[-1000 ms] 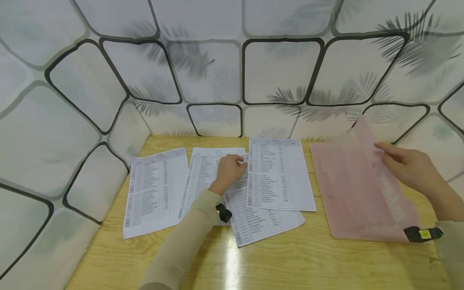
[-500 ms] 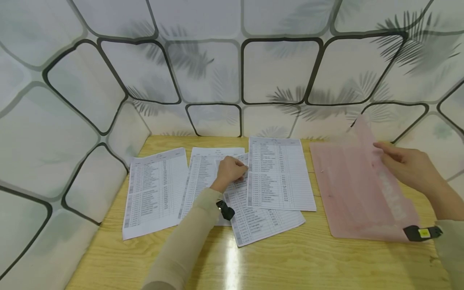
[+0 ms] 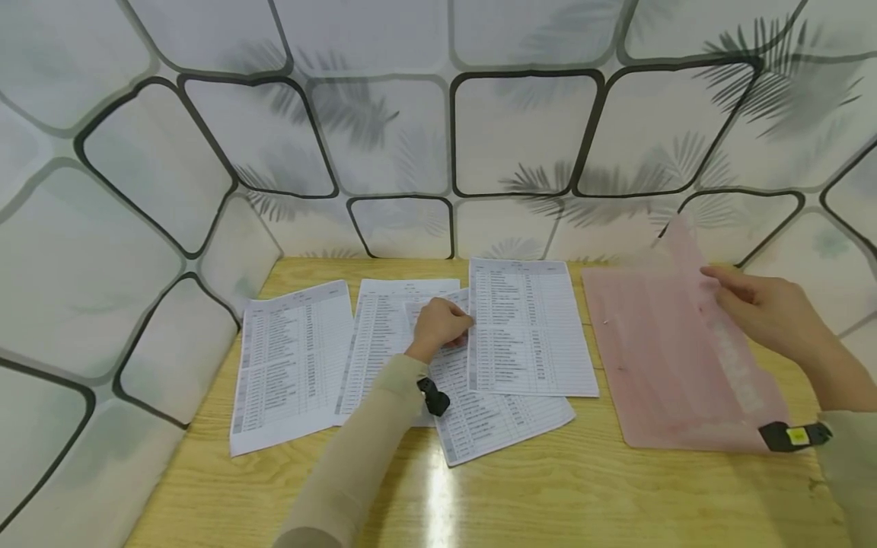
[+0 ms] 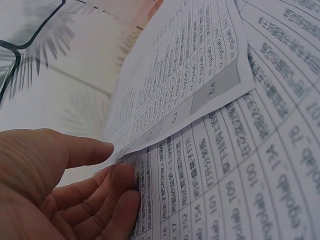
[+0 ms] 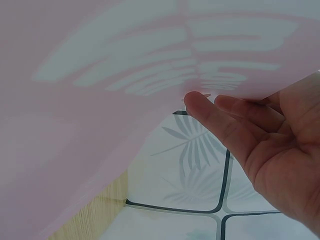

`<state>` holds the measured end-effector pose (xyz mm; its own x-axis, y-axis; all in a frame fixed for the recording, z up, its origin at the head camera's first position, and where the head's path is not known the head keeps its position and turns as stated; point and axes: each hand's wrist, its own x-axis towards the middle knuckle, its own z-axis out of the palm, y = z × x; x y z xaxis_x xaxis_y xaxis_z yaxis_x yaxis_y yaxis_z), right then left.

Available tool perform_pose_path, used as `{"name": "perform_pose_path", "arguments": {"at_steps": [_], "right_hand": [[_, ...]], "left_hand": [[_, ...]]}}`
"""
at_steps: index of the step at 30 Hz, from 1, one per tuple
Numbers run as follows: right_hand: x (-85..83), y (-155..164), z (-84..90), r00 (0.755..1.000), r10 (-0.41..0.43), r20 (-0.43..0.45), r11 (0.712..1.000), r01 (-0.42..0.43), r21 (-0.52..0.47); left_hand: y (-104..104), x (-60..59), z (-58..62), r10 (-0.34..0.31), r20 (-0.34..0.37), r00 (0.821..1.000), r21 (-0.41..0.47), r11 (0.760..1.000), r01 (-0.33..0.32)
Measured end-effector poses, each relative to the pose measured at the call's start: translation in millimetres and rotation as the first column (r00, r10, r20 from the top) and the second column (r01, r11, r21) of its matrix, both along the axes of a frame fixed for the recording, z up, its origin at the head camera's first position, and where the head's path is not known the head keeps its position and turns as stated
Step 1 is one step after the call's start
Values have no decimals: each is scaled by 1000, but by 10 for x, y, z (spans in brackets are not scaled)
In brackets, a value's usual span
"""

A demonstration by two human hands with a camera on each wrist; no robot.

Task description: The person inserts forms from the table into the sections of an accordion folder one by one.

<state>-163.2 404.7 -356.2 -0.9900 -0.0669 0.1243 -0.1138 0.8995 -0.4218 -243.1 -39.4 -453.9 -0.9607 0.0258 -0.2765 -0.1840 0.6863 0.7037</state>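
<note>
Leaf-patterned wall panels behind, wooden desk (image 3: 548,495) below, seen from the head: four printed sheets fanned across it, pink folder (image 3: 658,365) to their right. Little changed over the last second; left hand (image 3: 438,327) slid slightly right along the middle sheet (image 3: 479,411), now at the edge of the top-right sheet (image 3: 527,327), so the picking-up looks barely begun. Right hand (image 3: 767,312) much as before, holding up the folder's front cover (image 3: 685,251), folder thus open. From the left wrist: fingers (image 4: 117,192) curled under that sheet's lifted corner (image 4: 150,135), thumb above, pinching it. From the right wrist: fingers (image 5: 220,120) nearly straight beneath the translucent pink cover (image 5: 100,90), propping it; thumb hidden.
</note>
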Motion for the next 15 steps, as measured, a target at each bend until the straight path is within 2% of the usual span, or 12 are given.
{"name": "perform_pose_path", "arguments": {"at_steps": [8,11,15], "right_hand": [[0,-6,19,1000,-2,5,1000,2,2],[6,-17,30,1000,-4,13,1000,4,1],[12,-28,37,1000,-4,19,1000,4,0]], "left_hand": [[75,-56,-98,-22,-21,1000,-121,993,19],[70,-51,-84,-31,-17,999,-121,992,29],[21,-49,-53,-68,-13,998,-73,995,67]]}}
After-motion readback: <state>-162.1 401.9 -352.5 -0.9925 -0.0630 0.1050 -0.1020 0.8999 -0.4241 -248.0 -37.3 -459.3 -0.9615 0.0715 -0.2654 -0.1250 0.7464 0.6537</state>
